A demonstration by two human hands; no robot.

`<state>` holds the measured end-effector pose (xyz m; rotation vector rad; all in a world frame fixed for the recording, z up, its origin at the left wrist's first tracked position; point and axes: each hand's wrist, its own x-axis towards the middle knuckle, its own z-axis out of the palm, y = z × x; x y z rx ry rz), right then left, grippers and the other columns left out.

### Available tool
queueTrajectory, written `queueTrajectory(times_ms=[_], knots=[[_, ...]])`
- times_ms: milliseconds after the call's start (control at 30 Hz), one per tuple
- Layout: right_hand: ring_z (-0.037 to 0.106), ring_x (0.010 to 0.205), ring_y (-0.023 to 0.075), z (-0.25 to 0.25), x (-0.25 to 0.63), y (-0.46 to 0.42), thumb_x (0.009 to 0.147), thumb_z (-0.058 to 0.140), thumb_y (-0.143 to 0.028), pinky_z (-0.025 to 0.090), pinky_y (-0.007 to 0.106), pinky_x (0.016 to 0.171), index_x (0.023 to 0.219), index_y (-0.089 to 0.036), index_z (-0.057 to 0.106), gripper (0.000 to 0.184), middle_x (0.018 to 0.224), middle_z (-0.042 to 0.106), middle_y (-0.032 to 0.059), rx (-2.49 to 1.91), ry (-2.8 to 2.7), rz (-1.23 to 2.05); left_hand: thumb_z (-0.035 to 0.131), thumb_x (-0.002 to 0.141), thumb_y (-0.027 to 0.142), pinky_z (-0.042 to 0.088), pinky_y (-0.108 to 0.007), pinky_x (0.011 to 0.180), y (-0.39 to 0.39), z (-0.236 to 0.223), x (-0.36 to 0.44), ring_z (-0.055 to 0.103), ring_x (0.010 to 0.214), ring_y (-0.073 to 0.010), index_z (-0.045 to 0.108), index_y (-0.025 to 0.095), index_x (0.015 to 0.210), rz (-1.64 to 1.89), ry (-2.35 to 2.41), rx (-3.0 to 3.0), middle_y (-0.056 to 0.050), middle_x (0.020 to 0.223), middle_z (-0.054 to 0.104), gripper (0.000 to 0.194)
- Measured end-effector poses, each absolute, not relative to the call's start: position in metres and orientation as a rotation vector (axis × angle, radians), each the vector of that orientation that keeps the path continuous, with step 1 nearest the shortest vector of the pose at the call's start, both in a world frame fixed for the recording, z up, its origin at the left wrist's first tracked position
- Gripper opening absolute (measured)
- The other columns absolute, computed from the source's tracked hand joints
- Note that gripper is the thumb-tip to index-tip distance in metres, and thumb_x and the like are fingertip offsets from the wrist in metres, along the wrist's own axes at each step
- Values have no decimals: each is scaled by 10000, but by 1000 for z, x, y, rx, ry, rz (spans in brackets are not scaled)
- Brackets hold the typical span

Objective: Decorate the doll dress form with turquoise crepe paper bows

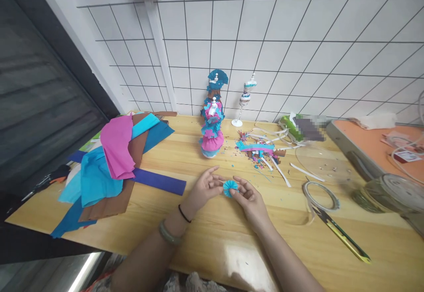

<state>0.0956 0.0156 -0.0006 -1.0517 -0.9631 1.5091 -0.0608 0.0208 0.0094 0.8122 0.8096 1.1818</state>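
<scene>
A small pleated blue paper fan (229, 187) is pinched between both hands just above the wooden table (212, 234). My left hand (206, 187) grips its left edge with thumb and fingertips, the other fingers spread. My right hand (249, 197) holds its right side with curled fingers. A bracelet and a black band circle my left wrist. Behind the hands stands a paper doll (212, 134) in pink and blue ruffles.
Sheets of pink, blue, brown and purple paper (112, 164) are piled at the left. Paper scraps and white strips (261, 150) lie right of the doll. A tape roll (321, 195), scissors (341, 234), a glass jar (391, 192), two more dolls on stands.
</scene>
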Motion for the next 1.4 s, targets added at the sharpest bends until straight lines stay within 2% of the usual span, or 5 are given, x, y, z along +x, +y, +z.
queueTrajectory(times_ms=[233,433,667,1000,1400], knots=[[618,749,176,-3,96,17,536,781,-331,457,324,759,884,-205,643,394,798,690,35,-1123,-953,1452,512,758,101,482,-284,737,58,22,-86,605,805,-156,523,145,838,1330,770,79,-93,906,603,93],[609,735,181,-10,98,16,588,750,-349,453,325,753,775,-216,678,241,782,688,30,-1106,-1013,1420,495,746,63,486,-278,715,83,14,-87,605,762,-148,523,149,789,1375,724,58,-76,807,605,100],[605,773,185,-12,96,18,641,716,-357,447,327,764,849,-214,669,257,844,682,45,-1094,-1017,1444,504,707,26,470,-257,729,91,6,-82,591,747,-117,531,169,792,1426,587,141,-37,784,604,169],[584,665,165,34,47,57,592,729,-382,456,305,678,761,-199,651,261,715,661,25,-1028,-1254,1272,539,702,65,444,-256,698,91,5,-81,579,716,-111,545,174,875,1418,466,344,-14,805,613,204],[534,664,125,25,24,95,668,668,-335,411,268,674,823,-210,639,201,751,621,-5,-967,-1260,1188,542,694,63,428,-268,767,90,0,-81,593,773,-116,547,188,987,1429,376,374,-18,848,632,319]])
